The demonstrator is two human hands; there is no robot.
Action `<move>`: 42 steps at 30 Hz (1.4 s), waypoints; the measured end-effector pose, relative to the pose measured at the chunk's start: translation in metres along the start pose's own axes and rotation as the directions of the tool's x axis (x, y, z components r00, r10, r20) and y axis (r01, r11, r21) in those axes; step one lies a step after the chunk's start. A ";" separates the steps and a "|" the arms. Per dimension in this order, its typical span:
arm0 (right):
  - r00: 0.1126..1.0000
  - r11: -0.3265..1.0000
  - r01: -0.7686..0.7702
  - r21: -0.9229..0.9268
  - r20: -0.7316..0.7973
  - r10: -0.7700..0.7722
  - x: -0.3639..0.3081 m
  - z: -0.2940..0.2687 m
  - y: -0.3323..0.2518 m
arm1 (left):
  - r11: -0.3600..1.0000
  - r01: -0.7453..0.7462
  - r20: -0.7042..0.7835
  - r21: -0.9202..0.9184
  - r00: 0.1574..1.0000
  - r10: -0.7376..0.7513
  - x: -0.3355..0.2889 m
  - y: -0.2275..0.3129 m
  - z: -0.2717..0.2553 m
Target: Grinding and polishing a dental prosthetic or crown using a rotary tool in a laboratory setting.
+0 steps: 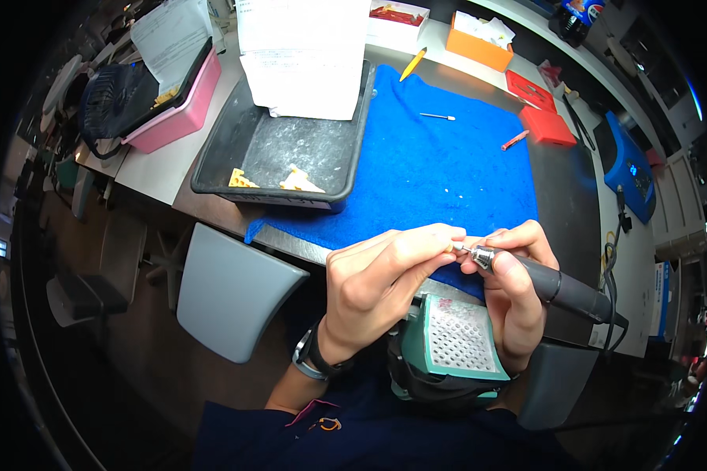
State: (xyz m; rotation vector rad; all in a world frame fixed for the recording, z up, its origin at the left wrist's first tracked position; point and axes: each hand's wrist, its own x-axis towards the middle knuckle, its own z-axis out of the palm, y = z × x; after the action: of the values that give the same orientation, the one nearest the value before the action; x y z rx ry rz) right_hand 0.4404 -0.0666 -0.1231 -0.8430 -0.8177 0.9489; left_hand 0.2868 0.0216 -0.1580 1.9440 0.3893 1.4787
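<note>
Above the near edge of the blue cloth, holds a dark rotary handpiece in the right hand, with thumb and fingers closed round its metal nose. With the left hand, nearly closed, pinches a tiny pale piece at the nose's tip between thumb and fingertips; cannot tell its kind. Wears a watch on the left wrist. Below both hands, a green casing with a perforated top. Farther left, a black tray with yellowish pieces inside and a white sheet over its far end. On the cloth, a thin metal rod and, at the right edge, a red stick.
</note>
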 end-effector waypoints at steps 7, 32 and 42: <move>1.000 1.000 -0.012 0.001 0.012 0.012 0.000 -0.001 0.000 | 0.999 0.013 0.003 -0.036 1.000 -0.013 -0.002 0.000 0.000; 0.999 1.000 -0.019 -0.003 0.043 0.019 0.000 -0.004 0.000 | 0.998 0.045 0.006 -0.041 0.999 -0.045 -0.002 0.002 -0.002; 0.999 1.000 -0.002 0.000 0.041 0.002 0.001 -0.003 0.000 | 0.998 0.049 0.000 -0.034 0.999 -0.049 -0.002 0.002 -0.001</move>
State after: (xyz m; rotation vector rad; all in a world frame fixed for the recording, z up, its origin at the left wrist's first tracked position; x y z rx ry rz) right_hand 0.4429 -0.0667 -0.1244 -0.8271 -0.8525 0.9709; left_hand 0.2845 0.0189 -0.1578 1.8938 0.4065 1.4466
